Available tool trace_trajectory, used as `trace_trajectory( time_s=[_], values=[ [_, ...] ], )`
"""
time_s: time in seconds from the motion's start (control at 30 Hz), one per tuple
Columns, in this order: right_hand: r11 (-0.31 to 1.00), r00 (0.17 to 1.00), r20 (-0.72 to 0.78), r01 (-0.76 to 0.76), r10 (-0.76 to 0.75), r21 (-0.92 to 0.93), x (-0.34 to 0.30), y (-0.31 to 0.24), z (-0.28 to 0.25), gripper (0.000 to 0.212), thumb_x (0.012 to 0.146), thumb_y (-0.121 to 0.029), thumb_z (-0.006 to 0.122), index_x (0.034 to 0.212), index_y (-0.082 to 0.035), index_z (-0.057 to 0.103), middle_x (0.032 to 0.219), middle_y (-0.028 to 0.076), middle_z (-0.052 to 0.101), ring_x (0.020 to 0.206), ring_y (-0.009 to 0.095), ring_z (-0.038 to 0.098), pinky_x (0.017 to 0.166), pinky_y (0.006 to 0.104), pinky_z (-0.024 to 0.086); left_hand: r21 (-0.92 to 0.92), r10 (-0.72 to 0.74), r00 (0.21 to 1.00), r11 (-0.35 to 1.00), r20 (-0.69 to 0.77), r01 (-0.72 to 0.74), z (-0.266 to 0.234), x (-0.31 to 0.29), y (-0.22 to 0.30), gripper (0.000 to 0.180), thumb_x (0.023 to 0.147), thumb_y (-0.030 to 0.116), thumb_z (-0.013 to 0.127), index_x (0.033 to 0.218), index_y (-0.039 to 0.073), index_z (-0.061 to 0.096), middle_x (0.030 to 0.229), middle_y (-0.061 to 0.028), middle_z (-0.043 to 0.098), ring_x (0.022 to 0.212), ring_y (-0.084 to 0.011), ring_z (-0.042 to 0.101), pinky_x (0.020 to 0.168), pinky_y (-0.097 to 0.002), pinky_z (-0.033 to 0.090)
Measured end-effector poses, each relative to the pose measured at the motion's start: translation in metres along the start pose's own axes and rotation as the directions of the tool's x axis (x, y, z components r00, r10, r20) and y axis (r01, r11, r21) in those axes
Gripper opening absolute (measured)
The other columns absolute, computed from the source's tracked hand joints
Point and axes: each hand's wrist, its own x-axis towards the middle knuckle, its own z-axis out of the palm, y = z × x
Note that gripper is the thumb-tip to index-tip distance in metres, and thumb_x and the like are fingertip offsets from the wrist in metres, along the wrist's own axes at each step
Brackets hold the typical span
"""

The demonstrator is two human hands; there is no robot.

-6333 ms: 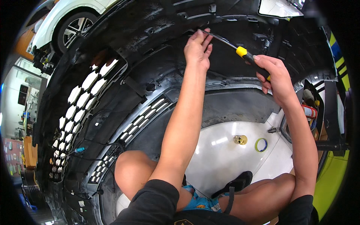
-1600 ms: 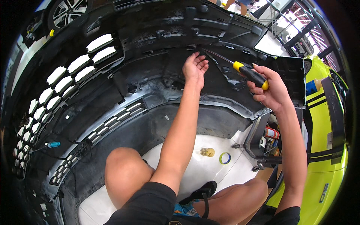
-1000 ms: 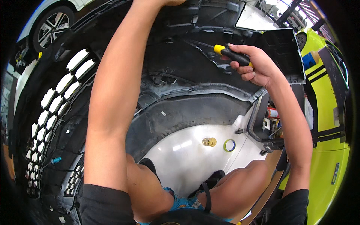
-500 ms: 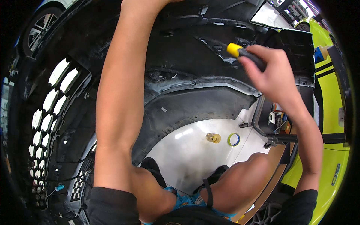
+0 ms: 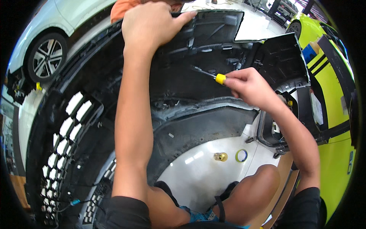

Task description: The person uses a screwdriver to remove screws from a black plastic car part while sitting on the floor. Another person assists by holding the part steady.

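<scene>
A large black car bumper (image 5: pixel 179 80) stands in front of me with its inner side toward me. At its top edge, my left hand (image 5: pixel 148 23) is wrapped over the rim, thumb stretched along the edge and fingers partly hidden behind it. My right hand (image 5: pixel 248 86) is closed round the handle of a screwdriver (image 5: pixel 220 79) with a yellow collar. The screwdriver's thin metal shaft points up and left, its tip close to the bumper's inner face; whether it touches I cannot tell.
A roll of tape (image 5: pixel 241 155) and a small amber container (image 5: pixel 220 157) lie on the pale floor between my legs. A black cart (image 5: pixel 267 137) stands at right, beside a lime-green car (image 5: pixel 335 168). A white car (image 5: pixel 72 19) is far left. Someone's orange sleeve (image 5: pixel 122 9) shows behind the bumper.
The view has tilted up, bringing my left hand and the bumper's top edge into sight. My right hand has moved slightly left and down, and the screwdriver's shaft now shows clearly.
</scene>
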Motion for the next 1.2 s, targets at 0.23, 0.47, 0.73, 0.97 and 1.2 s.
trace_trajectory(
  time_s=[0.23, 0.47, 0.73, 0.97, 1.2],
  values=[
    [0.494, 0.845, 0.09, 0.391, -0.527, -0.777, -0.02, -0.01, 0.01, 0.029, 0.094, -0.023, 0.063, 0.112, -0.001, 0.067, 0.077, 0.014, 0.067, 0.059, 0.029, 0.068, 0.055, 0.0388, 0.055, 0.051, -0.037, 0.997, 0.998, 0.072, 0.034, -0.011, 0.004, 0.008, 0.076, 0.087, 0.078, 0.051, 0.088, 0.008, 0.081, 0.074, -0.0129, 0.074, 0.075, -0.0284, 0.075, 0.066, -0.0382, 0.058],
    [0.52, 0.858, 0.238, -0.474, 0.456, 0.711, -0.015, -0.022, 0.003, 0.031, 0.087, -0.027, 0.065, 0.103, -0.001, 0.064, 0.072, 0.004, 0.06, 0.046, 0.007, 0.049, 0.04, 0.02, 0.036, 0.055, -0.034, 0.999, 0.998, 0.037, 0.032, -0.006, -0.003, 0.004, 0.077, 0.087, 0.081, 0.048, 0.094, 0.013, 0.082, 0.076, -0.0104, 0.075, 0.075, -0.0256, 0.075, 0.067, -0.0375, 0.059],
    [0.949, 0.925, 0.268, -0.303, 0.269, 0.092, -0.005, -0.02, -0.008, 0.035, 0.097, -0.03, 0.06, 0.112, 0.001, 0.066, 0.067, 0.005, 0.06, 0.046, 0.011, 0.052, 0.042, 0.0265, 0.043, 0.067, -0.06, 0.99, 0.996, 0.124, 0.052, -0.007, 0.001, 0.009, 0.083, 0.083, 0.086, 0.046, 0.112, 0.015, 0.079, 0.088, -0.0144, 0.077, 0.086, -0.027, 0.076, 0.077, -0.0394, 0.059],
    [0.196, 0.863, 0.263, 0.374, -0.431, -0.907, -0.027, -0.037, 0.02, 0.05, 0.082, -0.016, 0.066, 0.126, 0.007, 0.059, 0.082, 0.019, 0.071, 0.072, 0.032, 0.074, 0.064, 0.042, 0.059, 0.074, -0.031, 0.993, 0.997, 0.116, 0.023, -0.009, 0.0, 0.008, 0.08, 0.087, 0.082, 0.045, 0.108, 0.013, 0.08, 0.085, -0.0152, 0.076, 0.082, -0.029, 0.076, 0.074, -0.0398, 0.058],
    [0.541, 0.834, 0.275, -0.526, 0.478, 0.656, -0.014, -0.042, -0.006, 0.045, 0.09, -0.026, 0.061, 0.127, 0.0, 0.062, 0.087, 0.015, 0.067, 0.054, 0.012, 0.059, 0.038, 0.0196, 0.044, 0.075, -0.014, 0.992, 0.997, 0.128, 0.004, -0.008, 0.001, 0.005, 0.081, 0.088, 0.082, 0.043, 0.103, 0.012, 0.08, 0.079, -0.0115, 0.076, 0.077, -0.0258, 0.076, 0.07, -0.0385, 0.059]
  ],
)
